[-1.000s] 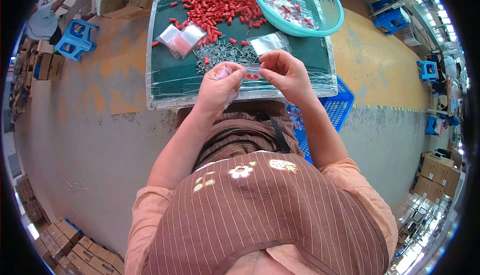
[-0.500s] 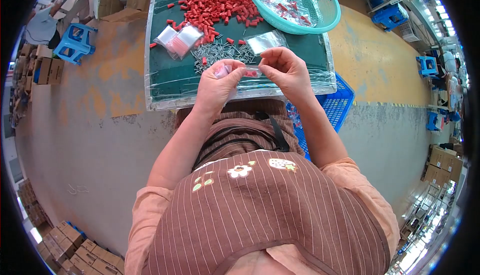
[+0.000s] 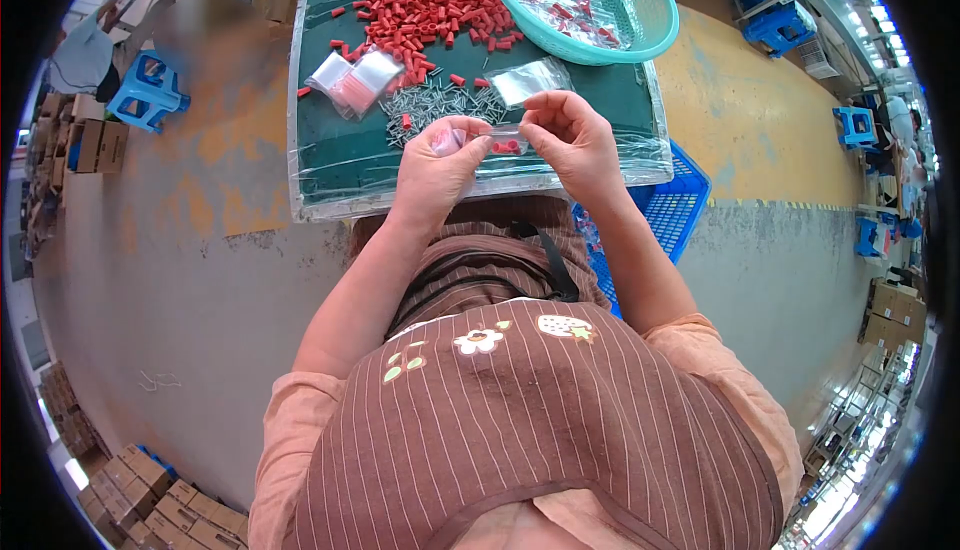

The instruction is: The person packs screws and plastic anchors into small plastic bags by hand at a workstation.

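Note:
A small clear zip bag with red plastic pieces in it hangs between my hands at the table's near edge. My left hand is closed, pinching the bag's left top corner; a pink-and-clear plastic bag also shows within its fingers. Thumb and forefinger of my right hand pinch the opposite top corner. Just beyond lies a heap of grey screws, with a big pile of red plastic sleeves behind it. Flat clear bags rest near my right fingers, and more red-striped bags lie to the left.
A turquoise plastic basket holding filled bags stands at the table's back right. Below the right edge of the green-topped table is a blue crate. Blue stools and cardboard boxes stand around the floor.
The small bag between my hands now hangs flatter and more spread, with its red pieces showing more. Both hands keep nearly the same place.

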### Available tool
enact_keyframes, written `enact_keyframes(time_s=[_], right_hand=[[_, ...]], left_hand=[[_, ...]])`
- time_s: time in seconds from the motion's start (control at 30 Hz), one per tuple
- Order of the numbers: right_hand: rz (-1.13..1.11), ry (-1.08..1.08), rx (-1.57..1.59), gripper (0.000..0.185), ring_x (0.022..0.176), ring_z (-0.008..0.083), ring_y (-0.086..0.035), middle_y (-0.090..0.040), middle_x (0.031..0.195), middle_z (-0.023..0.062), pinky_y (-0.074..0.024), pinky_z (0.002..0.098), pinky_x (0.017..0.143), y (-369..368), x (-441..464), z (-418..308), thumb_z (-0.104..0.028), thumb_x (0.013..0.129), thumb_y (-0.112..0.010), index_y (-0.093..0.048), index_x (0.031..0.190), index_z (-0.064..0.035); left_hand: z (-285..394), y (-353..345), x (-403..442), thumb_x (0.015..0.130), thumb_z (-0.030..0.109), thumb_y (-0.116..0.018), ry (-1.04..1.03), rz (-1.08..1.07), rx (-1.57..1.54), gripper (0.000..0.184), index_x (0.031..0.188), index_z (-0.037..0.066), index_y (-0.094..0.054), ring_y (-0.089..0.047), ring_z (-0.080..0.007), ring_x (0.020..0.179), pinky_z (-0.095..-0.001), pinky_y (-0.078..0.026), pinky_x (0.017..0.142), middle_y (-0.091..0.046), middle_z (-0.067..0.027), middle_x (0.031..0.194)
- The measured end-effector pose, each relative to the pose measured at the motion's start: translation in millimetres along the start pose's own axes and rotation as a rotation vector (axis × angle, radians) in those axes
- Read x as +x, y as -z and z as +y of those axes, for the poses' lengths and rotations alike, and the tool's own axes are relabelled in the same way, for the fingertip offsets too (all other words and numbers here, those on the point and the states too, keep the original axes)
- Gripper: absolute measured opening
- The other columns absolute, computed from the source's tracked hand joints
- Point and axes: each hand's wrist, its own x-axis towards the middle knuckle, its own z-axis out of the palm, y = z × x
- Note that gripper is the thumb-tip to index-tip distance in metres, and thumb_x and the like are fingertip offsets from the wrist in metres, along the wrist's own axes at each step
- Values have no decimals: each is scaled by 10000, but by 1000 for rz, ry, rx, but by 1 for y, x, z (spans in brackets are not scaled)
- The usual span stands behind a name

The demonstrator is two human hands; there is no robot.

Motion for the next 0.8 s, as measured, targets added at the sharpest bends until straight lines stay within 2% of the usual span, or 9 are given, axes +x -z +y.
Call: enact_keyframes(time_s=[0.23, 0.33, 0.4, 0.47, 0.5, 0.53, 0.63, 0.7, 0.8], right_hand=[[-24, 75, -76, 245, 851, 65, -585, -623, 929, 25, -477, 202, 761, 4, -1, -3, 23, 863, -647, -567, 1094, 6], [-22, 49, -40, 248, 834, 69, -586, -623, 910, 25, -482, 208, 748, 5, -1, -1, 32, 859, -644, -568, 1094, 4], [7, 96, -130, 260, 808, 79, -588, -623, 882, 32, -491, 222, 725, 3, -2, 0, 39, 840, -653, -575, 1085, -3], [45, 136, -181, 196, 763, 99, -595, -623, 841, 44, -492, 259, 676, -1, -5, -4, -56, 802, -699, -626, 983, -29], [85, 218, -324, 193, 737, 112, -594, -620, 820, 47, -486, 273, 661, -2, -7, -6, -121, 793, -716, -638, 952, -44], [106, 246, -281, 219, 717, 131, -587, -611, 804, 44, -484, 286, 654, -2, -6, 0, -145, 779, -730, -636, 953, -51], [33, 71, 29, 200, 764, 74, -542, -570, 784, 24, -475, 259, 700, -1, -10, -16, -21, 810, -666, -576, 986, 1], [-3, 96, -21, 245, 783, 76, -541, -571, 813, 26, -474, 253, 728, 7, -11, -15, -2, 814, -651, -540, 1033, -2], [40, 116, -88, 249, 785, 89, -552, -579, 824, 45, -476, 256, 728, 18, -18, -18, -5, 811, -650, -539, 1034, -4]], left_hand=[[-1, -3, 1, 888, 107, -674, -40, 0, -16, 94, 954, 48, -645, -488, -36, 594, -189, -387, 524, -578, 36, 732], [-1, -4, 2, 868, 68, -682, 26, 1, -90, 62, 922, 43, -662, -503, -33, 702, -189, -406, 595, -603, 31, 819], [-2, 0, -1, 857, 66, -689, -49, 56, 147, 63, 911, 40, -669, -511, -42, 709, -201, -412, 601, -615, 21, 826], [-12, 1, 4, 833, 58, -704, -124, 62, 245, 78, 903, 35, -682, -522, -55, 710, -214, -416, 611, -631, 7, 828], [-10, -4, 4, 827, 59, -710, -120, 99, 272, 74, 890, 36, -678, -509, -50, 654, -208, -401, 568, -620, 5, 786], [-8, -2, 6, 836, 40, -693, -99, 73, 319, 59, 889, 41, -668, -485, -48, 582, -194, -372, 506, -606, 8, 753], [-3, -10, 6, 874, 3, -625, -109, 85, 193, 45, 891, 45, -620, -480, -47, 540, -175, -344, 449, -571, 5, 710], [-6, -10, 14, 880, 9, -626, -123, -56, 98, 43, 903, 43, -611, -472, -46, 532, -175, -340, 441, -551, 12, 696], [-8, -21, 14, 883, 19, -632, -129, -81, 125, 43, 903, 44, -604, -463, -42, 526, -176, -334, 435, -540, 16, 692]])
